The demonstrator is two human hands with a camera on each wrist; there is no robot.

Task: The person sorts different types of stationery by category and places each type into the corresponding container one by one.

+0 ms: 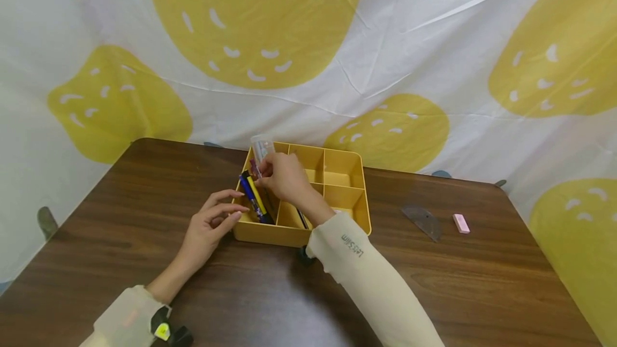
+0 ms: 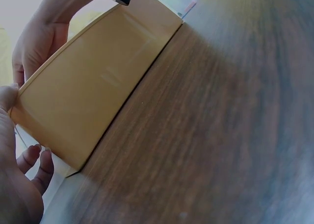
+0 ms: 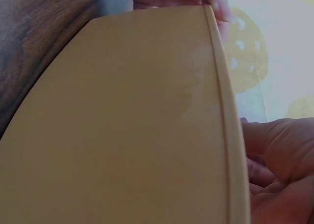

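A yellow divided organizer box (image 1: 271, 234) stands on the table. Its left compartment holds a blue marker (image 1: 251, 197) and a yellow marker with dark ends (image 1: 258, 197). A clear cylindrical container (image 1: 262, 148) sticks up at the back left corner, beside a thin reddish-purple item (image 1: 254, 167). My right hand (image 1: 288, 178) reaches over the box, fingers bent down by these two; the fingertips are partly hidden, so what they hold is unclear. My left hand (image 1: 207, 229) touches the box's front left corner with loosely bent fingers, also seen against the box wall (image 2: 88, 87).
A thin dark pen-like stick (image 1: 302, 219) leans in a front compartment. Right of the box lie a clear protractor-like plate (image 1: 424, 222) and a pink eraser-like block (image 1: 461, 224) on the brown wooden table (image 1: 463, 283). A lemon-print curtain (image 1: 299, 106) hangs behind.
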